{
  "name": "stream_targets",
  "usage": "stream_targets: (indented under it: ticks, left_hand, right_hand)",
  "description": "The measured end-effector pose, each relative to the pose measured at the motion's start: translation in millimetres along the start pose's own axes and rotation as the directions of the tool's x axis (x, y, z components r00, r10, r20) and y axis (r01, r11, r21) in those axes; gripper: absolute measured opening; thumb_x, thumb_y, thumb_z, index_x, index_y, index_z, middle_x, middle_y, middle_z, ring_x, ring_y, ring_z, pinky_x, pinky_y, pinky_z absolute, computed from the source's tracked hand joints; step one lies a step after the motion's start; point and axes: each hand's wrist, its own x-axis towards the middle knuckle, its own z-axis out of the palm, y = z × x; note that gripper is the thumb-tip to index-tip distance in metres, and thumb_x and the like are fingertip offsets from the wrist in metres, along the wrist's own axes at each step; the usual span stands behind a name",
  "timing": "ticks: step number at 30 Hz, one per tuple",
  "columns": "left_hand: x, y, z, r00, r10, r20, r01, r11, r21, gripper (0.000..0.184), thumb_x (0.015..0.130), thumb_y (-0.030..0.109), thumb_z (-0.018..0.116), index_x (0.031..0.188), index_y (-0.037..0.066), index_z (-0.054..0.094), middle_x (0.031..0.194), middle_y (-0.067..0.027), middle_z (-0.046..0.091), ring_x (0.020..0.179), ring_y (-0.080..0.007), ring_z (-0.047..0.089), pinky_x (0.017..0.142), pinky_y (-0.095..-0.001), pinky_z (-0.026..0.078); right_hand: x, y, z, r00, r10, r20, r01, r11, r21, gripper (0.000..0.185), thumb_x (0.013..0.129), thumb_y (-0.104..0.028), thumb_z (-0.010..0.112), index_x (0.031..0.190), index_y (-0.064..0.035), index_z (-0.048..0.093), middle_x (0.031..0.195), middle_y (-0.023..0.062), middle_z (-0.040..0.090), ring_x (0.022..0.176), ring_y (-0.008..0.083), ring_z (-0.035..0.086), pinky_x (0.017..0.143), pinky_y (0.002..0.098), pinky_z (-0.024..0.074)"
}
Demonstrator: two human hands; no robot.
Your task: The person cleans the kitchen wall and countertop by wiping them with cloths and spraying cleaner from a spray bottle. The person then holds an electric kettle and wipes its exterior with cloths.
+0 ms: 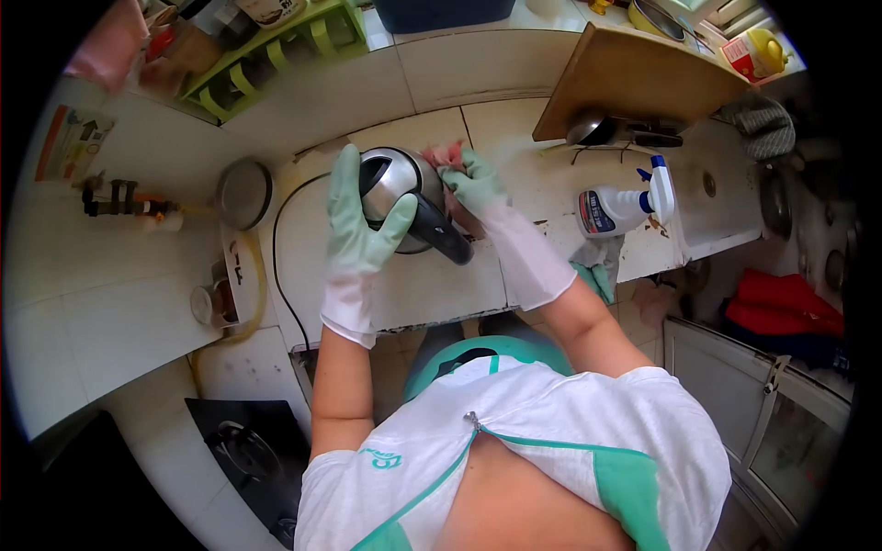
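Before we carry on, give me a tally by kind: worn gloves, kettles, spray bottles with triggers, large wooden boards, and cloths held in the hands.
Gloves: 2
Kettle: 1
Spray bottle: 1
Wooden board: 1
Held cloth: 1
Total: 6

One kettle (pixel 395 174); one black cord (pixel 275 241); one pink cloth (pixel 444 155); one left glove (pixel 354 230) and one right glove (pixel 477 185), two in all; one spray bottle (pixel 611 211); one rag (pixel 599 261); one wooden board (pixel 634 83); one green rack (pixel 274 57); one dark-blue basin (pixel 444 15); one desk (pixel 409 292).
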Motion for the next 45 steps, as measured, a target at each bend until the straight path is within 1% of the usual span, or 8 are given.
stream_targets:
  ticks: [9,12,18,22,30,34,37,45]
  left_hand:
    - [5.1,12.8,-14.8,0.987,-0.104,0.120,0.110,0.993,-0.046,0.109,0.062,0.029,0.088,0.148,0.001,0.029,0.136,-0.0177,0.048,0.125,-0.0310,0.047,0.108,-0.0401,0.037]
    - [5.1,15.2,-20.3,0.972,-0.166,0.167,0.207,0.940,-0.272,0.109,0.061,0.032,0.090,0.147,0.000,0.031,0.142,-0.0225,0.043,0.128,-0.0340,0.046,0.106,-0.0397,0.039]
    - [-2.9,-7.2,-10.7,0.990,-0.095,0.107,0.120,0.959,-0.256,0.098,0.066,0.025,0.087,0.146,0.001,0.034,0.146,-0.0227,0.038,0.135,-0.0351,0.039,0.111,-0.0403,0.033]
    - [0.5,-14.5,-6.3,0.998,-0.033,0.058,0.044,0.979,-0.197,0.100,0.065,0.024,0.088,0.146,0.002,0.034,0.146,-0.0227,0.038,0.136,-0.0369,0.036,0.112,-0.0419,0.032]
    - [-1.7,-49.1,18.8,0.994,0.111,-0.014,-0.112,0.973,-0.200,0.096,0.067,0.021,0.085,0.146,0.002,0.034,0.144,-0.0188,0.042,0.137,-0.0373,0.035,0.113,-0.0424,0.030]
    - [0.0,-22.7,7.9,0.993,0.118,-0.027,-0.120,0.985,-0.121,0.082,0.072,0.016,0.079,0.141,-0.001,0.038,0.141,-0.0177,0.046,0.132,-0.0366,0.041,0.111,-0.0380,0.032]
    - [11.1,-26.1,17.1,0.995,-0.088,0.050,0.102,0.881,-0.462,0.082,0.072,0.014,0.079,0.141,-0.003,0.038,0.140,-0.0190,0.046,0.131,-0.0375,0.042,0.110,-0.0384,0.033]
    - [4.6,-25.4,16.7,0.988,0.145,-0.054,-0.148,0.987,-0.068,0.088,0.070,0.017,0.082,0.143,0.002,0.036,0.141,-0.0215,0.044,0.130,-0.0371,0.043,0.108,-0.0421,0.037]
  right_hand:
    - [-23.3,-52.9,9.5,0.976,-0.118,0.185,0.188,0.883,-0.431,0.011,0.089,-0.004,0.059,0.098,-0.0094,0.061,0.077,0.0024,0.062,0.066,0.0130,0.060,0.060,0.0259,0.0477]
    - [-27.7,-88.5,43.6,0.819,-0.214,0.532,0.569,0.422,-0.706,0.014,0.083,-0.003,0.064,0.095,-0.0088,0.063,0.085,0.0062,0.065,0.076,0.0194,0.063,0.070,0.0300,0.0504]
    - [5.9,-89.0,77.5,0.985,0.015,0.174,0.140,0.531,-0.836,0.007,0.080,0.000,0.063,0.086,-0.0053,0.062,0.090,0.0110,0.066,0.085,0.0260,0.066,0.076,0.0311,0.0508]
    - [-19.2,-82.7,61.1,0.743,-0.197,0.639,0.665,0.320,-0.675,0.007,0.081,-0.007,0.066,0.087,-0.0075,0.064,0.091,0.0128,0.067,0.083,0.0300,0.065,0.075,0.0339,0.0521]
    - [-45.8,-108.7,119.2,0.826,0.300,0.478,0.536,-0.151,-0.831,0.010,0.082,-0.015,0.062,0.087,-0.0068,0.065,0.096,0.0123,0.067,0.085,0.0292,0.066,0.074,0.0347,0.0520]
    - [-7.3,-80.3,79.1,0.812,-0.252,0.527,0.569,0.136,-0.811,0.010,0.072,-0.011,0.071,0.079,-0.0131,0.063,0.078,0.0061,0.062,0.074,0.0286,0.063,0.063,0.0354,0.0498]
    - [-25.2,-89.9,94.3,0.774,-0.066,0.630,0.630,-0.011,-0.776,0.011,0.073,-0.011,0.071,0.077,-0.0106,0.061,0.080,0.0091,0.064,0.078,0.0293,0.064,0.065,0.0363,0.0513]
    - [-33.3,-89.9,86.0,0.730,-0.085,0.679,0.678,-0.042,-0.734,0.013,0.073,-0.008,0.072,0.081,-0.0087,0.062,0.082,0.0091,0.064,0.078,0.0291,0.065,0.069,0.0354,0.0532]
